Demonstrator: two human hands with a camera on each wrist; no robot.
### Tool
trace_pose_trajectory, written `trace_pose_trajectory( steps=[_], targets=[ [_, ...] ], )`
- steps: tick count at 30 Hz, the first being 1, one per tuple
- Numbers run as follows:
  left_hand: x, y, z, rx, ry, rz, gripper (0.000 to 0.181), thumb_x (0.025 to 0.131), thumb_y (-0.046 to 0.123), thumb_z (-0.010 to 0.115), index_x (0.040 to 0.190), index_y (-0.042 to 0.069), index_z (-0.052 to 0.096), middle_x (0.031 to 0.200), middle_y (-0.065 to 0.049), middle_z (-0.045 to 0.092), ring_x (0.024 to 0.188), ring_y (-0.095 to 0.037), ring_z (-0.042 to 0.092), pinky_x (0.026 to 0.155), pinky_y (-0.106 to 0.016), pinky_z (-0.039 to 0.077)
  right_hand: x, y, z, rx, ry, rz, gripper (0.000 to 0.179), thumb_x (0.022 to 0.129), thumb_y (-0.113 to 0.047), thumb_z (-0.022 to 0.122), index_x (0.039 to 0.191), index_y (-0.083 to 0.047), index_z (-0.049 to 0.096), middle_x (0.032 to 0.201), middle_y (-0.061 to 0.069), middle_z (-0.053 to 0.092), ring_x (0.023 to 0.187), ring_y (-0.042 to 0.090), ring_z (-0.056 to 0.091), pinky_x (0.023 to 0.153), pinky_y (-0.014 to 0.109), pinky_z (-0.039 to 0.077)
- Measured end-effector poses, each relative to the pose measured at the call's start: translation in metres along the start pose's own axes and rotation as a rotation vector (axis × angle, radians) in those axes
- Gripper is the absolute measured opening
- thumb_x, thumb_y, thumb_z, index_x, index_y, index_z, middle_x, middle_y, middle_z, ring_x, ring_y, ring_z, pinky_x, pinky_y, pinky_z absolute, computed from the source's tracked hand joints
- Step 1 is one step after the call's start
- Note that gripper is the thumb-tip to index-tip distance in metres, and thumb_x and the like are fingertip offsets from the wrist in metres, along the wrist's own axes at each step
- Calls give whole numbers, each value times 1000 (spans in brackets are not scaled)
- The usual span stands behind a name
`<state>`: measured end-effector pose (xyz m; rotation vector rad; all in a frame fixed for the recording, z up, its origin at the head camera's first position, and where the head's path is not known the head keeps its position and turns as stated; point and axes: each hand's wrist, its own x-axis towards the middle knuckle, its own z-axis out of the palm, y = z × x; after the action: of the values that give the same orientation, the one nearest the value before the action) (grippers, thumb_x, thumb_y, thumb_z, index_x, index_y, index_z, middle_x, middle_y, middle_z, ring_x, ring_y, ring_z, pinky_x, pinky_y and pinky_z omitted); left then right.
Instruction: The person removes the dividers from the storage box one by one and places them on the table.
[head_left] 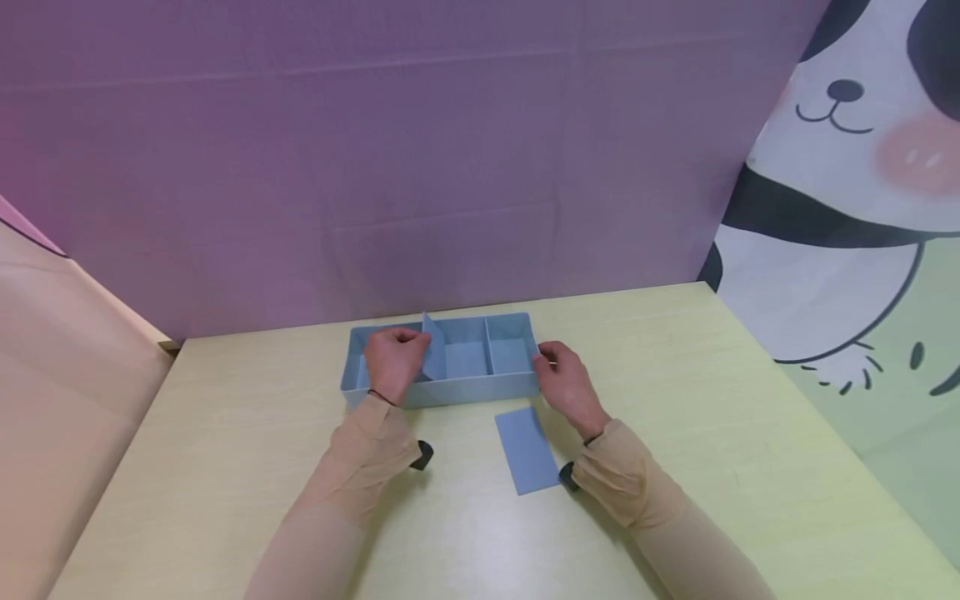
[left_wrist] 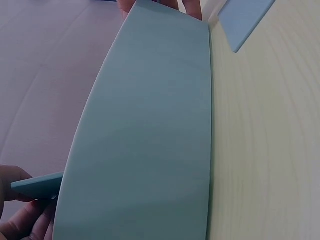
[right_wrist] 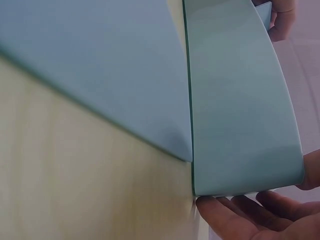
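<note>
A long blue organizer box (head_left: 472,389) stands on the table, with an upright divider (head_left: 489,346) inside its right part. My left hand (head_left: 393,360) is over the left part of the box and pinches a second divider (head_left: 434,354). This divider is askew and its top pokes above the rim; the left wrist view shows thumb and fingers on either side of the divider (left_wrist: 37,186). At the right end, my right hand (head_left: 567,385) grips the box. In the right wrist view its fingers (right_wrist: 240,215) lie along the end wall, thumb at the rim.
A loose flat blue panel (head_left: 527,451) lies on the pale wooden table (head_left: 225,483) in front of the box, near the right sleeve. Behind the table hangs a purple cloth (head_left: 450,167). A panda-print sheet (head_left: 832,275) borders the right side.
</note>
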<state>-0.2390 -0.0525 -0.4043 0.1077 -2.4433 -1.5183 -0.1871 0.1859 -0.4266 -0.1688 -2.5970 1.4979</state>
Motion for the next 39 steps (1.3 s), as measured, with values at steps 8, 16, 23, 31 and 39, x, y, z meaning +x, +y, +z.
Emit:
trace_pose_trajectory(
  steps=[8,16,23,31,39],
  targets=[
    [1,-2,-1,-12,7,-4,16,81,18,71,82,3,76,73,-10,69,68,-26,62,66,-36,47,0,1,1,-6,1,-3,34,98,-15,47,124,8,52,122,23,57,114,34,55,90,45,47],
    [1,-3,-1,-14,0,-4,16,81,18,70,82,3,76,74,-11,69,68,-27,62,66,-36,47,0,1,1,-10,-4,2,35,99,-15,46,125,7,51,124,24,56,115,35,54,91,45,47],
    [0,-4,-4,-4,-8,4,16,82,16,68,83,2,75,74,-13,69,68,-28,62,65,-36,47,0,1,2,-8,-1,5,34,99,-15,46,125,7,52,123,24,57,114,34,55,90,44,48],
    [1,-5,-7,-5,-19,-15,18,83,17,68,85,0,75,78,-14,70,71,-29,62,65,-36,47,0,2,3,-9,1,3,35,99,-15,46,125,7,52,122,23,57,113,34,55,89,44,48],
    [0,-6,-8,-59,-33,-27,17,84,15,67,86,-1,74,78,-15,69,69,-28,61,61,-33,46,0,2,3,-6,3,-7,34,99,-14,46,124,8,52,121,23,57,113,34,55,89,44,48]
  ],
)
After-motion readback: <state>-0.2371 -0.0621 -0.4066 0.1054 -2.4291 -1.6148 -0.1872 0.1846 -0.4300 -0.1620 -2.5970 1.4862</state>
